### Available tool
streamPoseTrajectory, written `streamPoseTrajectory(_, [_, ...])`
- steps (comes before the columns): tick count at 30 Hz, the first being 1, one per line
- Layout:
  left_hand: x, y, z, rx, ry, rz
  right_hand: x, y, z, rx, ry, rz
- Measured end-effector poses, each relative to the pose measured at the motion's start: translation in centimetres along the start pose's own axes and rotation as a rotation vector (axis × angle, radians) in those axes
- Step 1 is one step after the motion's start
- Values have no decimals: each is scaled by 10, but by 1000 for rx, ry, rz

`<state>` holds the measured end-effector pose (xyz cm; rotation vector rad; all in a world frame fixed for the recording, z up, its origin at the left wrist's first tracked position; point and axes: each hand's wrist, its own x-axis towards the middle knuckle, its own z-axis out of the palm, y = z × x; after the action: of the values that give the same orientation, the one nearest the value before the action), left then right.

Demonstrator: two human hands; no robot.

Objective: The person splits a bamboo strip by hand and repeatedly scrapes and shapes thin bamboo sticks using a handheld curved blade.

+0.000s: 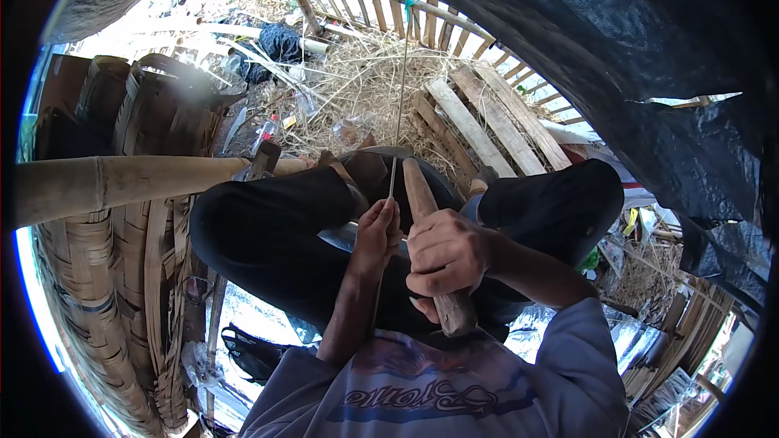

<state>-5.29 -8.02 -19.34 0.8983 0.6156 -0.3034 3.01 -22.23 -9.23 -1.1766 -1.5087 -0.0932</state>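
Observation:
My left hand (380, 231) is closed in a pinch around the lower part of a thin bamboo strip (401, 105). The strip runs up and away from me toward the slatted wall. Close beside it, my right hand (446, 253) wraps around a thick wooden handle (419, 191). One end of the handle points away from me, and its blunt end reaches down near my shirt. Whether a blade is fixed to it cannot be made out. Both hands are above my lap, between my bent knees in dark trousers (268, 223).
A bamboo pole (154, 182) juts in from the left, over woven bamboo panels (89, 276). Wooden planks (495, 118) lie ahead to the right, beside scattered straw (365, 81). A dark plastic sheet (600, 40) hangs at upper right. A plastic bottle (266, 131) lies at front left.

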Motion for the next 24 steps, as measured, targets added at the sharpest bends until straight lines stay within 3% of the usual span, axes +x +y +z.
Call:
streamPoseTrajectory(6, [-6, 8, -1, -18, 16, -18, -3, -6, 12, 26, 4, -70])
streamPoseTrajectory(9, [-7, -4, 4, 12, -1, -29, -9, 13, -7, -186, -105, 52])
streamPoseTrajectory(14, [-5, 8, -3, -73, -59, -52, 9, -12, -14, 60, 6, 24])
streamPoseTrajectory(20, [-9, 11, -1, -121, -53, -154, -5, 4, -9, 74, 62, 39])
streamPoseTrajectory(24, [-12, 18, 5, -116, -48, -115, 5, -14, -11, 19, -34, 6])
